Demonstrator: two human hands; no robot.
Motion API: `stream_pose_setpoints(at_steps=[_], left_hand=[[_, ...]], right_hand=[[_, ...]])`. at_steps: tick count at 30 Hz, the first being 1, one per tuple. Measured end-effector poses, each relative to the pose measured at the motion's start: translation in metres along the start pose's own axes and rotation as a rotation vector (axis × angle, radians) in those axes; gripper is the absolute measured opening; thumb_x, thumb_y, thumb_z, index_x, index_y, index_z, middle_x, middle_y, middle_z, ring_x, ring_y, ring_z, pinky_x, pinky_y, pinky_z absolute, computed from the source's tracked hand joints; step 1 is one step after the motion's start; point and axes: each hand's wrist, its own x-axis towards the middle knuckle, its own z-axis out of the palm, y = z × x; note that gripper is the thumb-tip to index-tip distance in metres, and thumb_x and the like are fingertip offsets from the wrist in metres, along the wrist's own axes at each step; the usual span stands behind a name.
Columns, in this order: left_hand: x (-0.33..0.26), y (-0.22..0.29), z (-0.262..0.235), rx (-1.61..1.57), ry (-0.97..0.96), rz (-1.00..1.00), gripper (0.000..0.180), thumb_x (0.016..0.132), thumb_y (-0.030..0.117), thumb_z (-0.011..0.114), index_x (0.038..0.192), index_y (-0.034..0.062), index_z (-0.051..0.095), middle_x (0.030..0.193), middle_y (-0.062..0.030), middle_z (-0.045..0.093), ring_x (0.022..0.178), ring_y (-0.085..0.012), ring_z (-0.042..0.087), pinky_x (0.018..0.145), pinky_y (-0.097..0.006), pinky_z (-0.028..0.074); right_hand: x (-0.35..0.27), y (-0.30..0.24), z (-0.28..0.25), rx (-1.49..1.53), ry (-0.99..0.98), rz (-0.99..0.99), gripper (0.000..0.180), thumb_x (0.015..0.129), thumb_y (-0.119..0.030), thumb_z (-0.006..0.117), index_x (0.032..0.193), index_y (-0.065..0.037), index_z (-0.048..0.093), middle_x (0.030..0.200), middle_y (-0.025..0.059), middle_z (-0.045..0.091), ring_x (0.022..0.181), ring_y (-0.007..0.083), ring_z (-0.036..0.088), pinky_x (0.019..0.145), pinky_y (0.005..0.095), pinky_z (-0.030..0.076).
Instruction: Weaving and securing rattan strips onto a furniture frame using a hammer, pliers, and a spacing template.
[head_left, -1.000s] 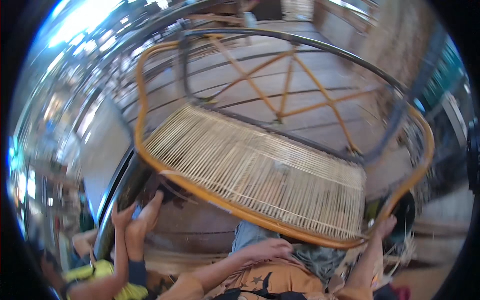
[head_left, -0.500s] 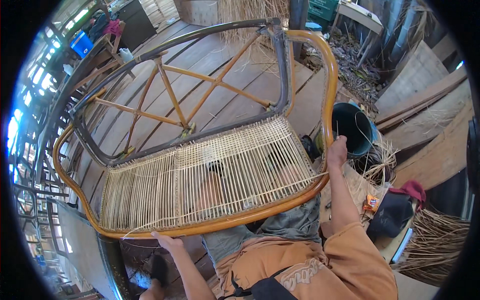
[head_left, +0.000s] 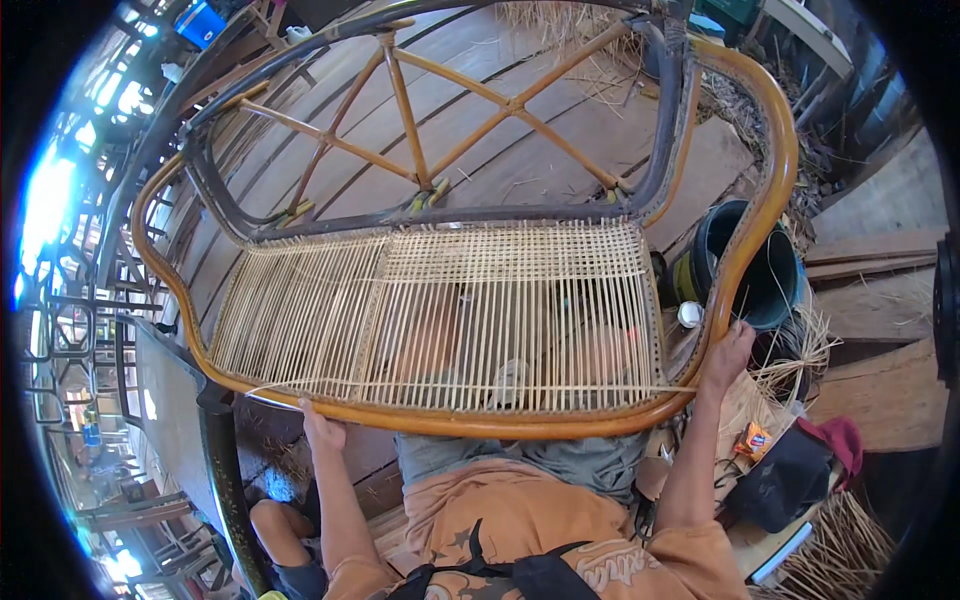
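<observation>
While both hands hold the rattan bench frame (head_left: 480, 420) | left grip (head_left: 322, 432), right grip (head_left: 728, 352) closed on rail | dark bucket (head_left: 775, 262) contents unclear

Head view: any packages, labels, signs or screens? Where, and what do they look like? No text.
Small packet: lower right, beside the dark bag and just right of the right hand's forearm; squarish, orange with blue and white patches.
Shirt print: on the person's orange shirt at the bottom edge; pale curved lettering.
No signs or screens can be made out.
</observation>
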Motion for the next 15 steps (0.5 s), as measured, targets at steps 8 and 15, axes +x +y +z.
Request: stream_pose_setpoints(at_steps=[8, 15], left_hand=[[0.011, 0.004, 0.007, 0.138, 0.161, 0.035, 0.051, 0.096, 0.042, 0.037, 0.127, 0.0018, 0.04, 0.121, -0.0134, 0.051, 0.107, -0.03, 0.053, 0.093, -0.045, 0.044], [0.004, 0.004, 0.026, 0.207, 0.271, 0.074, 0.049, 0.096, 0.042, 0.037, 0.122, 0.0008, 0.044, 0.117, -0.0116, 0.053, 0.102, -0.0286, 0.055, 0.088, -0.04, 0.047]], right_hand=[[-0.002, 0.023, 0.002, 0.05, -0.131, -0.034, 0.022, 0.095, -0.015, 0.041, 0.101, 0.003, 0.051, 0.091, 0.0155, 0.053, 0.085, 0.0268, 0.052, 0.08, 0.0331, 0.041], [0.004, 0.015, -0.009, 0.109, -0.249, 0.029, 0.021, 0.096, -0.015, 0.043, 0.102, 0.002, 0.052, 0.09, 0.0087, 0.053, 0.083, 0.0166, 0.05, 0.077, 0.0275, 0.041]])
